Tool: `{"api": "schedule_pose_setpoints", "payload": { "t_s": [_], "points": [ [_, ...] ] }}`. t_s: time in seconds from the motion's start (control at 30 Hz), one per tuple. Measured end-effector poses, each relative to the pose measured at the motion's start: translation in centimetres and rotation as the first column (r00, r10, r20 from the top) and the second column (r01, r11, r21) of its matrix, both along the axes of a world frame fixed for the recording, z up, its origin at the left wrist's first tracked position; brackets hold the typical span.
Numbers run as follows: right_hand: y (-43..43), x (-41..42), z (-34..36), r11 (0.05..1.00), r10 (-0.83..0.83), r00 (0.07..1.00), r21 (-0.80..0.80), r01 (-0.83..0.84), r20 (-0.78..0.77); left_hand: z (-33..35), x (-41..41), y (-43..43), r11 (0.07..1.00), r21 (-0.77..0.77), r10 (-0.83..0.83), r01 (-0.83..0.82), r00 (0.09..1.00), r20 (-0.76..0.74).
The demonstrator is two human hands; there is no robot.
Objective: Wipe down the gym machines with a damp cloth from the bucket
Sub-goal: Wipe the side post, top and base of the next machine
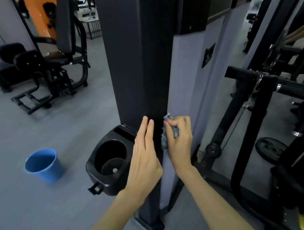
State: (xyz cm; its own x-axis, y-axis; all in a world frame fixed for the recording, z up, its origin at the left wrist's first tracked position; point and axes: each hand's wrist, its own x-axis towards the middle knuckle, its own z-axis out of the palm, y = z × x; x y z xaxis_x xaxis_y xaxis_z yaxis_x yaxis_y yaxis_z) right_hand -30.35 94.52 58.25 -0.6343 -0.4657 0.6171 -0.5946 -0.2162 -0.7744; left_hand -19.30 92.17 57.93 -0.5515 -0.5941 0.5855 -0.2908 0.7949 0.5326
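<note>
The grey gym floor [23, 214] spreads across the left. A tall dark machine column [130, 58] rises from it in the middle, with a paler grey panel [185, 81] on its right side. To the right stands a black tubular machine frame [263, 97], and a seated press machine [62, 29] sits at back left. A black cup holder [97, 175] is fixed low on the column's left side. The blue bucket [51, 174] stands on the floor, well left of the column. The left hand [143, 156] lies against the column's front, fingers straight and together. The right hand [181, 140] has its fingers curled round the blue cloth [164, 140], held against the column's lower right edge.
</note>
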Motion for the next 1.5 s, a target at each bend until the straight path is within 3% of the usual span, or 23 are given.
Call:
{"api": "schedule_pose_setpoints", "payload": {
  "t_s": [0.17,0.27,0.37,0.47,0.53,0.6,0.7,0.8,0.97,1.17,1.5],
  "points": [
    [2.4,-1.3,-5.6,0.968,0.116,0.993,0.226,-0.106,-0.031,-5.3,-1.4,2.3,0.988,0.138,0.065,-0.070,0.997,0.042],
    [3.0,-2.3,-9.2,0.941,0.131,0.984,0.296,-0.162,0.124,-8.2,-1.7,3.6,0.978,0.186,0.085,-0.096,0.994,0.067],
    [2.6,-2.7,-12.7,0.932,0.216,0.966,0.263,-0.247,0.142,-12.0,-1.9,4.0,0.979,0.101,0.162,-0.176,0.978,0.129],
    [2.0,-3.1,-16.8,0.951,0.210,0.978,0.227,-0.208,0.016,-17.3,-1.7,3.8,0.976,0.022,0.208,-0.215,0.962,0.177],
    [2.2,-3.4,-20.4,0.952,0.225,0.974,0.212,-0.221,0.005,-21.4,-1.6,4.3,0.961,0.026,0.261,-0.275,0.934,0.243],
    [2.2,-3.7,-24.6,0.970,0.184,0.977,0.181,-0.162,-0.106,-25.7,-1.5,4.1,0.946,0.062,0.290,-0.319,0.915,0.282],
    [1.8,-3.7,-31.8,0.981,0.161,0.976,0.132,-0.142,-0.150,-33.4,-0.9,3.3,0.954,-0.006,0.286,-0.299,0.908,0.308],
    [2.1,-3.4,-39.1,0.985,0.134,0.976,0.134,-0.111,-0.172,-40.7,-0.5,2.6,0.935,0.082,0.302,-0.346,0.895,0.328],
    [2.6,-2.9,-50.2,0.970,0.157,0.961,0.220,-0.107,-0.227,-51.9,-0.8,2.1,0.957,0.075,0.242,-0.280,0.915,0.324],
    [2.1,-2.9,-60.4,0.976,0.148,0.956,0.193,-0.100,-0.254,-64.3,-2.7,2.5,0.923,0.239,0.263,-0.302,0.948,0.181],
    [2.1,-3.3,-76.8,0.987,0.118,0.934,0.145,-0.073,-0.336,-79.0,-1.1,1.1,0.961,0.116,0.216,-0.251,0.944,0.249]
  ]
}}
